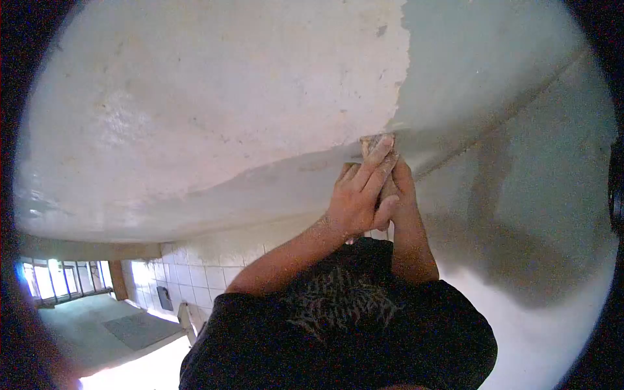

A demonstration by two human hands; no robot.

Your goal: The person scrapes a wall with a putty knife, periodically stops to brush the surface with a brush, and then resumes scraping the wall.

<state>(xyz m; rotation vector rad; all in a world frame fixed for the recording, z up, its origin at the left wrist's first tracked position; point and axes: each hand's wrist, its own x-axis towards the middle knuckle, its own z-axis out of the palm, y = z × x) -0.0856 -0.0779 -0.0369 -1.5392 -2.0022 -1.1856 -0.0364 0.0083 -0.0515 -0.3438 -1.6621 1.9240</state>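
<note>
A putty-crusted scraper [370, 139], like a wide putty knife, meets the smooth surface ahead with its broad end. My left hand [356, 198] lies over the tool, two fingers stretched along it towards the blade and the others bent. Beneath and to the right, my right hand [404, 182] is closed round the tool's lower part, partly covered by the left. The blade sits where a pale whitish coat [260, 84] borders a greyer, damp-looking area [455, 71].
A dark seam [500, 117] runs diagonally across the grey surface on the right, with shadows below it. White tiles [195, 276] and a barred window [68, 276] appear at lower left. My black shirt [344, 318] fills the bottom middle.
</note>
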